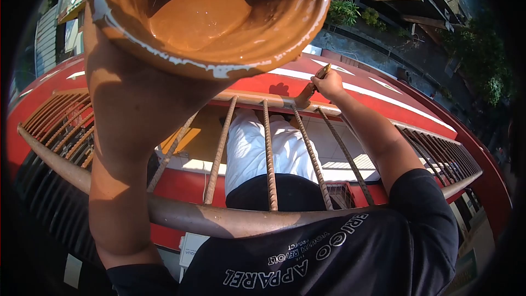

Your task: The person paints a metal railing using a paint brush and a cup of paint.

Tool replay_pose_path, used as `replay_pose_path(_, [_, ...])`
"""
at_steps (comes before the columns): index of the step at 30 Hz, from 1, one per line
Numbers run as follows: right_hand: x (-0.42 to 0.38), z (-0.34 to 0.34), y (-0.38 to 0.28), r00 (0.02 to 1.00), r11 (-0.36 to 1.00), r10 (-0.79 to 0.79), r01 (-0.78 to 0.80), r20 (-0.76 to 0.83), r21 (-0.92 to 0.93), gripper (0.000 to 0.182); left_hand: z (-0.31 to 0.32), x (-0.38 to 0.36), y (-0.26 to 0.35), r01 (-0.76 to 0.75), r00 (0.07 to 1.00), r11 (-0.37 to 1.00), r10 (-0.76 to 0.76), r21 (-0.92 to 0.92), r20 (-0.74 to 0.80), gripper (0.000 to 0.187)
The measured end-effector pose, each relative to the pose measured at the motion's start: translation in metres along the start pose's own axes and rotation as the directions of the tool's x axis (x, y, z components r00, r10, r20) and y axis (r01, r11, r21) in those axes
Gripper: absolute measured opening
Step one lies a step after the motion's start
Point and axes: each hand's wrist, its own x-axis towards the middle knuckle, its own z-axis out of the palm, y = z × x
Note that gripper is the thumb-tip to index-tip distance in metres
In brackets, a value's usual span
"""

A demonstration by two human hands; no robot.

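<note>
A paint bucket (pixel 200 19) with orange-brown paint in it looms at the top, close to the camera, its rim streaked with brown and whitish paint. My left forearm (pixel 123 131) reaches up beneath it and holds it up, though the bucket hides the fingers of that hand. Farther out, my right hand (pixel 330 85) is closed round a paintbrush (pixel 305 95). Its bristles point down and left, at the lower brown rail (pixel 249 97) of the railing, seemingly touching it. A hand-shaped shadow falls on the red ledge (pixel 252 85) beside the brush.
Between my body and the ledge runs a curved railing, with a thick top rail (pixel 219 216) and ribbed bars (pixel 270 159). My arms reach over it. Beyond the red ledge with white stripes there is a drop to a street (pixel 350 49) and plants (pixel 342 12).
</note>
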Motion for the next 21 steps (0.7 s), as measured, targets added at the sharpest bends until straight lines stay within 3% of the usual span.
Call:
replay_pose_path(3, [0.005,-0.037,0.04,0.996,0.993,0.089,-0.087,0.023,-0.082,0.023,0.001,0.001,0.002,-0.003,1.0,1.0,0.003,-0.01,0.002,0.07])
replay_pose_path(8, [0.0,-0.066,0.057,0.985,0.926,-0.085,0.023,-0.148,-0.377,0.02,0.002,0.004,0.004,-0.02,1.0,0.999,0.02,-0.026,0.002,0.069])
replay_pose_path(11, [-0.005,-0.047,0.04,0.974,0.872,-0.213,0.155,-0.073,-0.464,0.018,0.004,0.007,0.005,-0.031,1.0,0.999,0.031,-0.032,0.002,0.069])
replay_pose_path(13, [-0.014,-0.031,0.009,0.983,0.929,-0.177,0.184,0.05,-0.322,0.017,0.005,0.008,0.006,-0.041,0.999,0.999,0.041,-0.035,0.0,0.069])
replay_pose_path(16, [-0.039,-0.037,-0.038,0.959,0.954,-0.273,0.28,0.082,-0.108,0.013,0.007,0.013,0.007,-0.066,0.998,0.996,0.066,-0.053,-0.007,0.069])
replay_pose_path(19, [-0.101,-0.103,-0.088,0.914,0.908,-0.402,0.406,0.059,-0.103,0.009,0.012,0.02,0.007,-0.104,0.994,0.991,0.101,-0.088,-0.034,0.068])
replay_pose_path(21, [-0.151,-0.151,-0.09,0.822,0.806,-0.565,0.531,-0.073,-0.259,0.012,0.013,0.025,0.007,-0.13,0.991,0.984,0.125,-0.118,-0.051,0.068])
